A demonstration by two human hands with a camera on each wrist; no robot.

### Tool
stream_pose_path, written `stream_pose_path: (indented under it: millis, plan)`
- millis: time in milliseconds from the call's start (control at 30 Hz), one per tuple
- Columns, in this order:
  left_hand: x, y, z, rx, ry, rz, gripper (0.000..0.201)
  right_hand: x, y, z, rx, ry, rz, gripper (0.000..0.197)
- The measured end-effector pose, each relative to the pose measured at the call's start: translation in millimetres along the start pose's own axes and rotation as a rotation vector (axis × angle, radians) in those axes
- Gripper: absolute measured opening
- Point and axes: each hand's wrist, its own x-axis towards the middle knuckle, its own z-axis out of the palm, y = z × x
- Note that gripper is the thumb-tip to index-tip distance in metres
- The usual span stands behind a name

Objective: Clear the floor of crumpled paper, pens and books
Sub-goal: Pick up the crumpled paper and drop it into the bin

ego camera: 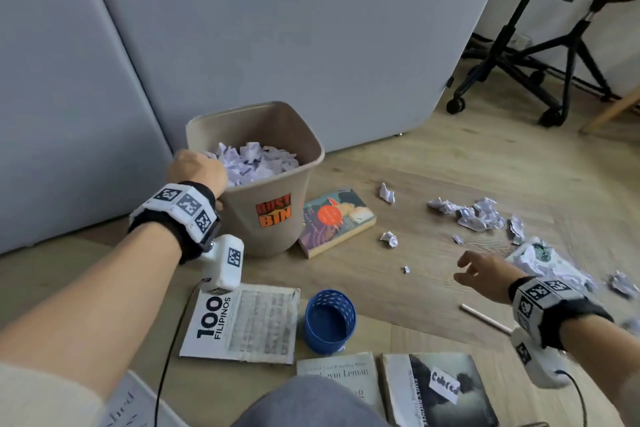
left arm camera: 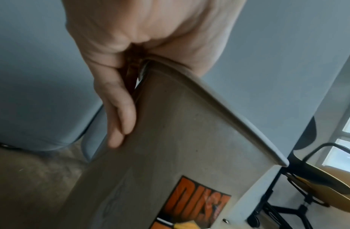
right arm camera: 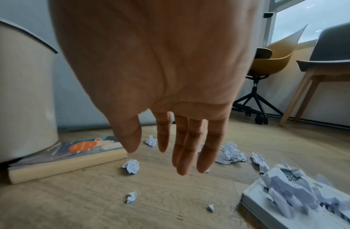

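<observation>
The left hand (ego camera: 197, 168) grips the rim of the bin (ego camera: 277, 243), thumb against the outer wall, the other fingers hidden inside; the bin already holds a heap of crumpled paper (ego camera: 254, 161). Books lie on the floor beside it and nearer the person (one (ego camera: 337, 220) touches the bin's base). By my judgement the job is roughly half done. Further right, paper balls (ego camera: 479, 215) are scattered about, a pen (ego camera: 485, 318) lies alone, and the right hand (ego camera: 483, 276) hovers over them, fingers loosely spread, holding nothing.
</observation>
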Motion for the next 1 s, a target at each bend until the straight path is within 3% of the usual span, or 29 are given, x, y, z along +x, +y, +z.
stream_pose_path:
  millis: [67,200,333,433,500,600,667,733,767,867,967,1000]
  plan:
    - [8.2,-12.1,-3.9,0.042,-0.002,-0.01,0.026,6.8,-1.9,-1.8,-0.028,0.007,0.024,0.034]
    - [38.4,-56.8,11.5,0.061,0.025,0.041,0.051,21.8,-3.3,9.4,-0.118,-0.025,0.037,0.035]
    - [23.8,-67.9,-9.6,0.134,0.183,-0.017,0.037,42.8,-6.8,32.1,-0.136,-0.045,-0.011,0.037]
    - [14.1,-71.9,-13.6,0.197,0.192,-0.065,0.03,59.3,-14.2,48.9,-0.102,-0.023,-0.09,0.044]
    - [5.3,-67.9,-12.1,0.198,0.195,-0.017,0.031,69.7,-23.8,63.2,-0.075,0.004,-0.179,0.05]
    - [-19.1,-50.6,-10.2,0.233,0.329,-0.008,0.044,83.4,-33.8,85.2,-0.084,0.02,-0.343,0.058]
    - [-40.2,-36.6,-10.1,0.218,0.515,0.094,0.045,86.2,-35.8,93.6,-0.183,0.065,-0.418,0.059]
    - [-58.9,-19.6,-5.8,0.255,0.663,0.363,0.036,92.1,-34.4,103.2,-0.175,0.156,-0.46,0.055]
    - [-67.6,-9.5,-0.8,0.263,0.665,0.525,0.03,94.9,-33.8,106.0,-0.151,0.188,-0.47,0.049]
    - [-92.9,20.1,30.4,0.213,0.444,0.907,0.015,97.7,-33.3,109.9,-0.238,0.221,-0.469,0.027]
    - [-110.6,37.3,69.3,0.355,0.048,1.031,0.008,97.4,-27.0,117.8,-0.201,0.117,-0.496,0.045]
    - [-113.2,40.3,84.6,0.448,-0.102,1.059,0.011,94.4,-25.3,119.0,-0.187,0.142,-0.514,0.046]
